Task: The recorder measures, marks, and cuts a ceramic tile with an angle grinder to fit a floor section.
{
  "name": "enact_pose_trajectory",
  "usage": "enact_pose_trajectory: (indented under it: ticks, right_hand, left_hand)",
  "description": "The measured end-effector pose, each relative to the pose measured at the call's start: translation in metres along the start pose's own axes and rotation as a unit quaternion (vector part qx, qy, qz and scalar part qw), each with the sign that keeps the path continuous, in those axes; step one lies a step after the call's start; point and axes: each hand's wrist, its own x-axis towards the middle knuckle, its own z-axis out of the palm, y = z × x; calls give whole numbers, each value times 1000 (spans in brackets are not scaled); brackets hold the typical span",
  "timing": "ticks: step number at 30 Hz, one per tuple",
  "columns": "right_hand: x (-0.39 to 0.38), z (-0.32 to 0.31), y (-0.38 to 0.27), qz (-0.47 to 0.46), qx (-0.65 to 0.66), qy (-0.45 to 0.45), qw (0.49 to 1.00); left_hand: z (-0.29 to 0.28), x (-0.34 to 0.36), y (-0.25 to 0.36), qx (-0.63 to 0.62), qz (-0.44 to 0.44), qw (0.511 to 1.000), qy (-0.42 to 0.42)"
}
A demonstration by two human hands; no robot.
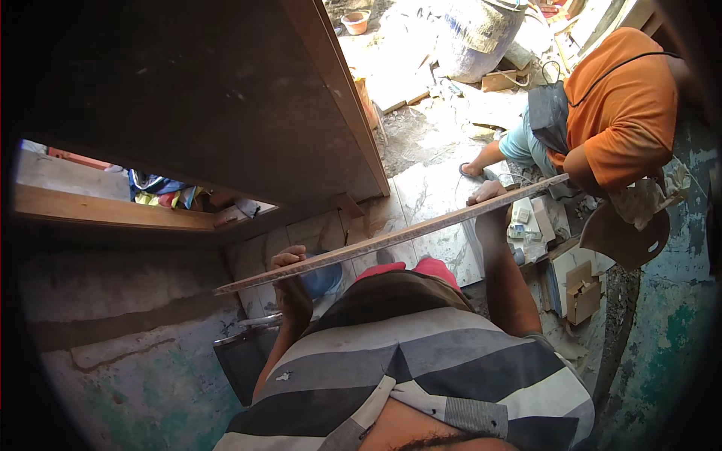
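A long, thin, brownish slab [383,242] spans the view in front of my body, its right end higher in the picture. I see it almost edge-on, so whether it is a tile or a wooden board is unclear. My left hand [290,269] grips it near its left end, fingertips showing above the edge. Farther along, my right hand [489,200] is closed on it toward the right end, with the slab hiding part of the hand. Beyond the right end a person in an orange top [620,109] bends down, close to the slab's tip.
A brown door [357,120] stands at the upper left. Below the slab are a blue bucket [323,279] and pale marbled floor tiles [432,203]. Boxes [583,295] and a brown panel with a hand slot [624,233] crowd the right. A large drum [477,37] stands outside amid rubble.
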Motion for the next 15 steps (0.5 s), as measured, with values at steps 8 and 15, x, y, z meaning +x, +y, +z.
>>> enact_pose_trajectory:
  ticks: [8,15]
  right_hand:
    - [48,-80,-17,-57,109,49,991]
    - [142,-172,12,-81,152,-50,984]
  left_hand:
    - [66,115,4,-36,150,937,-313]
    - [175,210,16,-13,248,893,-376]
